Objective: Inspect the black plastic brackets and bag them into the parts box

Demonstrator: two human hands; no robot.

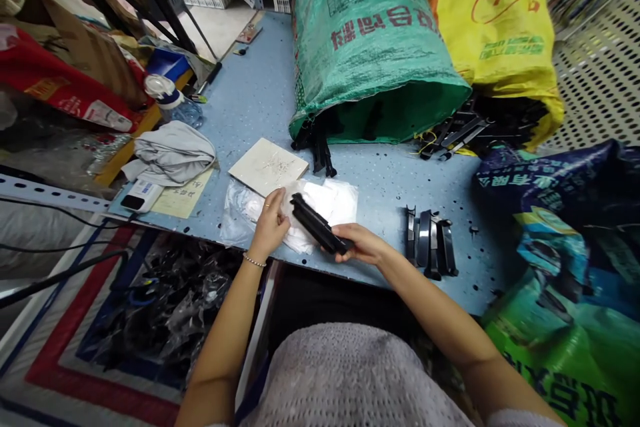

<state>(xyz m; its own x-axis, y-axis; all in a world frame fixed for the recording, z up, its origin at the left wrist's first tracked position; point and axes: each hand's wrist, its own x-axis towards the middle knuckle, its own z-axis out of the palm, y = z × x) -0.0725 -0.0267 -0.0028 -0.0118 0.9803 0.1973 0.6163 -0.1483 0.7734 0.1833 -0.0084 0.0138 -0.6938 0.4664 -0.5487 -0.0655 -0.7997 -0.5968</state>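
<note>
My right hand is closed around the near end of some long, narrow black plastic parts, which seem to be stacked together. Their far end points up and left, toward my left hand. The fingers of that hand are bent and pinch a thin clear plastic bag close to the parts' tip. Beneath both hands lie more flat clear and white plastic bags. Whether the parts' tip is inside the bag or only beside it, I cannot tell.
Several similar black parts lie to the right on the blue table. A green woven sack and a yellow sack stand behind. Leftward are a pale square board, a grey cloth and a bottle.
</note>
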